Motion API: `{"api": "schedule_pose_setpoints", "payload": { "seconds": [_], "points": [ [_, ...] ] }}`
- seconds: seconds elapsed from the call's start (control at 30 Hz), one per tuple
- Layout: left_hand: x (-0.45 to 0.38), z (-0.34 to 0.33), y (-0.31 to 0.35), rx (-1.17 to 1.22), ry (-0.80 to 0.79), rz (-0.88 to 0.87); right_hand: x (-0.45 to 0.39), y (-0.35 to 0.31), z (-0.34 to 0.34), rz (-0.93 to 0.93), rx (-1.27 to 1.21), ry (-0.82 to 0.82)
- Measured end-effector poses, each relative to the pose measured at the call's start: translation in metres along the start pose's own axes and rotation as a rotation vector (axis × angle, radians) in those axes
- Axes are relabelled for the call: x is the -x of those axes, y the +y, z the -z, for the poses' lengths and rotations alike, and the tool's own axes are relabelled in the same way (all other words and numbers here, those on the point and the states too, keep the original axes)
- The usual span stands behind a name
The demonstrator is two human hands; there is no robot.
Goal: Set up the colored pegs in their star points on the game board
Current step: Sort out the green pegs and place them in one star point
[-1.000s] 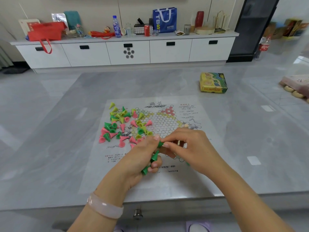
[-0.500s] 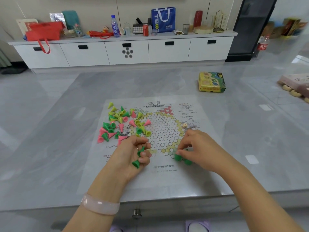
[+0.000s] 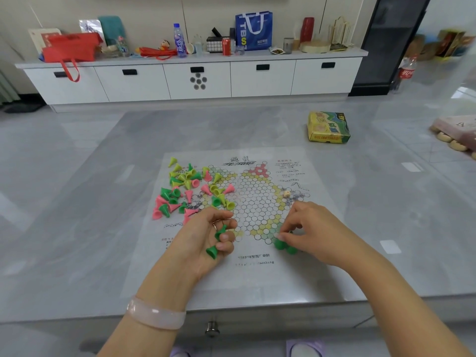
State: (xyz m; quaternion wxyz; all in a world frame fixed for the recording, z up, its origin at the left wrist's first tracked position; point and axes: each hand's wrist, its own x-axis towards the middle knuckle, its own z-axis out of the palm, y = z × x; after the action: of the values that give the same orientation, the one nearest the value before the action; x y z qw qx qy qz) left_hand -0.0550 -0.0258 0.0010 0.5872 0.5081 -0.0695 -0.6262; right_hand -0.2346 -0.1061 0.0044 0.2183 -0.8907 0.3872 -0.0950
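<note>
The paper game board [image 3: 247,276] lies flat on the grey table, printed with a hexagon-cell star. A loose pile of green, pink and yellow cone pegs [image 3: 190,189] covers the board's left side. My left hand [image 3: 206,243] is curled around a few green pegs [image 3: 216,243] just left of the star's near point. My right hand [image 3: 309,233] pinches a green peg [image 3: 279,244] at the green near-right star point, where another green peg [image 3: 291,249] stands beside it. A small die [image 3: 286,194] sits on the board's right part.
A yellow-green game box [image 3: 328,127] rests on the table at the far right. A pink item [image 3: 458,130] lies at the right edge. The table's front edge [image 3: 231,307] runs just below my wrists. White cabinets [image 3: 198,78] with clutter stand behind.
My hands have parted. The right hand carried a green peg from the left hand down to the near-right star point; the left hand drew back, still holding green pegs.
</note>
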Motion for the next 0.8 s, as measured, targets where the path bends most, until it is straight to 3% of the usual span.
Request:
{"api": "schedule_pose_setpoints", "payload": {
  "seconds": [0.17,0.3,0.43,0.63,0.8],
  "points": [
    [-0.002,0.001,0.001,0.029,0.003,0.008,0.002,0.002,0.004,0.017,-0.026,0.008],
    [-0.003,0.001,0.0,0.123,-0.001,0.031,0.003,-0.002,0.009,0.024,-0.121,0.118],
    [-0.004,0.0,-0.002,0.239,0.008,0.064,0.004,-0.024,0.003,0.181,-0.193,0.212],
    [-0.005,-0.003,-0.004,0.194,-0.029,0.045,0.001,-0.056,-0.019,0.4,-0.175,0.108],
    [-0.003,-0.003,-0.003,0.12,-0.089,0.051,-0.003,-0.06,-0.028,0.41,-0.072,0.124]
  ]
}}
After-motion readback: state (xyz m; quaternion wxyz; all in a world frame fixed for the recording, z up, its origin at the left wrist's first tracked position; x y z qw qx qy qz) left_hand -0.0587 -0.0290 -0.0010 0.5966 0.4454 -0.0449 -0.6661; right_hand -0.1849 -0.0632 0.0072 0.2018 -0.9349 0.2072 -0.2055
